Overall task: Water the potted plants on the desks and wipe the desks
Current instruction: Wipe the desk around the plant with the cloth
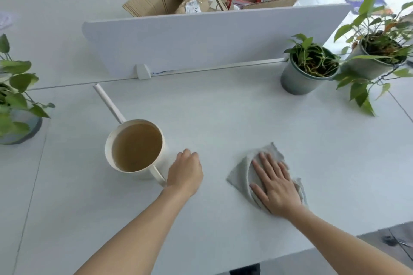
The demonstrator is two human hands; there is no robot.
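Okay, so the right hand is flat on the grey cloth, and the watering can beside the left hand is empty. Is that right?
Not quite. The watering can is not empty: the head view shows it nearly full of brownish water. The rest holds: the right hand lies flat on the grey cloth, and the can stands beside the left hand.

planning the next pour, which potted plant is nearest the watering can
The plant cut off at the left edge; the other two plants stand together far right, farther from the watering can.
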